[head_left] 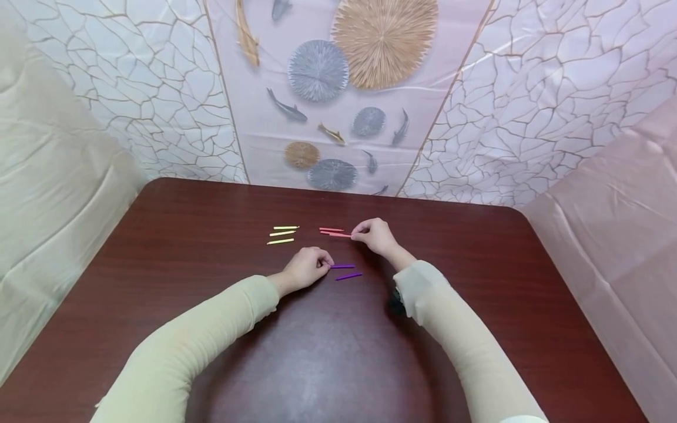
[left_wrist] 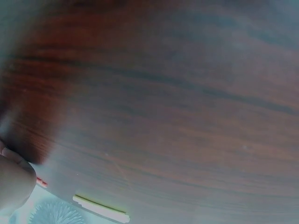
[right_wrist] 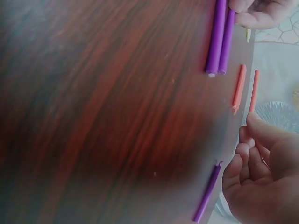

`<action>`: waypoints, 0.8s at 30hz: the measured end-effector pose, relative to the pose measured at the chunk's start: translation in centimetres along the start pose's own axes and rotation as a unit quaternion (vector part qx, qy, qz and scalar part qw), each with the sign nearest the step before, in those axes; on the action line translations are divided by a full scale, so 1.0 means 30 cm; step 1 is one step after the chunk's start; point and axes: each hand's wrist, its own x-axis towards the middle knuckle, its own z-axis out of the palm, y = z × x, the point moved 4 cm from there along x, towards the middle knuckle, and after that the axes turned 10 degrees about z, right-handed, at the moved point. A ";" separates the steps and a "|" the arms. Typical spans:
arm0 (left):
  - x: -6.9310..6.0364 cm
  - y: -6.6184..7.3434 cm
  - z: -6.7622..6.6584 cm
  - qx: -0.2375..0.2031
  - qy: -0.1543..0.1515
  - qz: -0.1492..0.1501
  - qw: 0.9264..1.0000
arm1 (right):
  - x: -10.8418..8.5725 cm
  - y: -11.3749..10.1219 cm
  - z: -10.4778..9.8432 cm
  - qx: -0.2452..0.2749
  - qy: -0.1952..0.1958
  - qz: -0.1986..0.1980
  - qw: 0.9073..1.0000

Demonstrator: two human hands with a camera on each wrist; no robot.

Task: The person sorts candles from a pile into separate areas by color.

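Near the far side of the table, my right hand (head_left: 376,236) pinches the end of a red candle (head_left: 340,235). Two other red candles (head_left: 331,230) lie close behind it, partly overlapped in the head view. My left hand (head_left: 308,267) pinches the left end of a purple candle (head_left: 342,267). A second purple candle (head_left: 349,275) lies slantwise just in front. In the right wrist view, another purple candle (right_wrist: 207,192) lies below my right hand (right_wrist: 264,170). Three yellow candles (head_left: 282,234) are lined up beyond my left hand.
The dark red-brown table (head_left: 185,264) has rounded far corners. Behind it hangs a patterned cloth (head_left: 317,129), and pale fabric (head_left: 608,235) covers both sides. A dark object (head_left: 395,302) sits under my right wrist.
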 end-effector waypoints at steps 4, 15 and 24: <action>0.001 0.000 0.002 0.003 -0.001 0.004 1.000 | 0.016 0.001 0.026 -0.005 -0.005 0.007 1.000; 0.011 -0.012 0.011 0.005 -0.012 0.000 1.000 | 0.049 -0.004 0.061 -0.020 -0.002 0.017 1.000; 0.006 -0.014 0.005 0.006 -0.012 -0.001 1.000 | 0.037 -0.006 0.045 0.004 -0.010 0.010 1.000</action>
